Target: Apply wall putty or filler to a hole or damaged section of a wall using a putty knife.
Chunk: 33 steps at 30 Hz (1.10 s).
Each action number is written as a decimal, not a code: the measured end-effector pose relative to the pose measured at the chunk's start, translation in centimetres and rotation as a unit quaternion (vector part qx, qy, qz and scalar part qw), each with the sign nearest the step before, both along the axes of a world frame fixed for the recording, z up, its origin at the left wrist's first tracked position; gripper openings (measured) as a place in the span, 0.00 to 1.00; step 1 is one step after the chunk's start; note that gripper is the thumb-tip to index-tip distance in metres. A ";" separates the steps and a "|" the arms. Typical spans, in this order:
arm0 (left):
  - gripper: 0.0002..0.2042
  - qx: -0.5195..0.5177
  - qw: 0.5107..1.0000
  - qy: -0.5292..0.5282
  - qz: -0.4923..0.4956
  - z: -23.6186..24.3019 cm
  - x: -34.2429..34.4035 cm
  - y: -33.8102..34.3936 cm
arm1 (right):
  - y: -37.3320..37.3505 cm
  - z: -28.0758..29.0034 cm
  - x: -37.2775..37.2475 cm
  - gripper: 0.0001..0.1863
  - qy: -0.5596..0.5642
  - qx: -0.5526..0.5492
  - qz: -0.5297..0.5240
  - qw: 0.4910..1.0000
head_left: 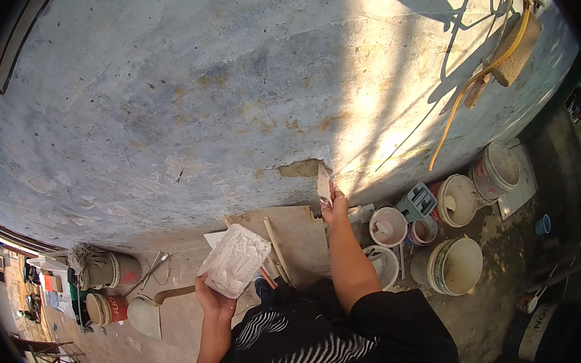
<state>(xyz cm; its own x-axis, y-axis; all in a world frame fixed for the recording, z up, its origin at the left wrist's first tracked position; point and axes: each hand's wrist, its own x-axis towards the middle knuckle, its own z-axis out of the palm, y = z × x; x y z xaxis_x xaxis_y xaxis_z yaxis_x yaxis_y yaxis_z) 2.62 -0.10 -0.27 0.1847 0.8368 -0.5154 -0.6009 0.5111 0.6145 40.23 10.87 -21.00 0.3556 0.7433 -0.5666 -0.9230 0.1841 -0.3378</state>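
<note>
Pinching a putty knife [323, 184], the right hand [335, 209] is pressing its upright blade to the wall [175, 90] just below a bare patch [303, 168], while the left hand [213, 297], nearer the body, is gripping a putty-laden board [234, 260].

Right arm was extended forward and nearly straight from a black short sleeve, forearm bare; right hand [336, 205] was raised at the far end, fingers closed around a thin flat blade. Left arm was bent at the elbow, forearm upright. Left hand [215, 297] was palm-up, fingers cupped beneath a flat board.
</note>
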 end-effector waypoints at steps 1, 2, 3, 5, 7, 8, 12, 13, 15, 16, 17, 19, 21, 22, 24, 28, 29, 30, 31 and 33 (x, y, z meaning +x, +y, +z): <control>0.39 0.001 1.000 -0.001 -0.004 0.1 0.4 0.3 | -1.0 -1.3 0.3 0.16 0.017 -0.042 -0.037 0.998; 0.37 -0.006 1.000 -0.008 0.012 0.5 0.4 0.0 | -1.4 -0.9 -0.7 0.16 0.035 -0.083 -0.060 0.994; 0.36 -0.014 0.999 -0.016 0.028 0.8 0.2 -0.2 | -2.0 -0.4 -1.6 0.15 -0.005 -0.126 -0.042 0.991; 0.36 -0.008 1.000 -0.018 0.020 0.8 0.3 -0.1 | -2.5 -0.3 -2.8 0.15 -0.088 -0.090 0.016 0.992; 0.36 -0.004 1.000 -0.016 0.025 0.6 -0.1 -0.5 | -1.8 1.5 -4.3 0.18 -0.174 -0.043 0.119 0.977; 0.36 -0.006 0.999 -0.015 0.028 0.5 -0.4 -0.6 | -0.9 3.0 -5.3 0.18 -0.173 -0.044 0.122 0.976; 0.36 -0.014 1.000 -0.001 0.019 0.8 0.0 -0.4 | 1.8 4.3 -6.0 0.18 -0.160 -0.030 0.085 0.983; 0.36 -0.014 1.000 0.000 0.017 1.0 0.1 -0.4 | 2.1 3.7 -5.9 0.18 -0.157 -0.046 0.085 0.983; 0.36 -0.018 1.000 0.001 0.010 1.2 0.3 -0.3 | 1.4 1.8 -4.7 0.18 -0.141 -0.068 0.071 0.985; 0.36 -0.018 1.000 0.002 0.014 1.2 0.1 -0.5 | 0.7 0.9 -4.2 0.18 -0.124 -0.089 0.063 0.986; 0.36 -0.013 1.000 -0.003 0.022 1.2 -0.3 -0.7 | -0.2 0.7 -3.8 0.18 -0.124 -0.087 0.071 0.986; 0.37 -0.008 1.000 -0.009 0.027 0.9 -0.9 -1.0 | -2.0 0.2 -2.7 0.18 -0.070 -0.075 0.002 0.995; 0.37 -0.002 0.999 -0.031 0.031 0.2 -1.6 -1.0 | -2.0 -0.1 -3.2 0.18 -0.110 -0.071 0.049 0.990; 0.37 -0.004 0.999 -0.032 0.027 0.3 -1.2 -0.9 | -2.1 -0.4 -3.1 0.18 -0.150 -0.068 0.093 0.982; 0.37 -0.008 1.000 -0.011 0.016 0.7 -0.8 -1.0 | -0.8 0.7 -4.4 0.17 -0.157 -0.080 0.120 0.977; 0.36 -0.021 0.999 -0.005 0.026 0.8 -0.3 -0.8 | 1.8 2.4 -4.9 0.18 -0.150 -0.070 0.077 0.983; 0.36 -0.016 1.000 0.000 0.025 0.9 -0.2 -0.9 | 1.9 2.4 -4.7 0.17 -0.147 -0.070 0.068 0.984; 0.36 -0.010 1.000 0.006 0.024 1.1 -0.2 -1.0 | 1.9 2.3 -4.4 0.17 -0.144 -0.071 0.059 0.985; 0.36 -0.010 1.000 0.004 0.020 1.4 0.2 -0.9 | 1.4 0.9 -3.6 0.15 -0.156 -0.065 0.032 0.985; 0.36 -0.015 1.000 0.014 0.022 1.8 0.2 -0.9 | -0.6 -1.9 -1.5 0.14 -0.121 -0.071 0.006 0.990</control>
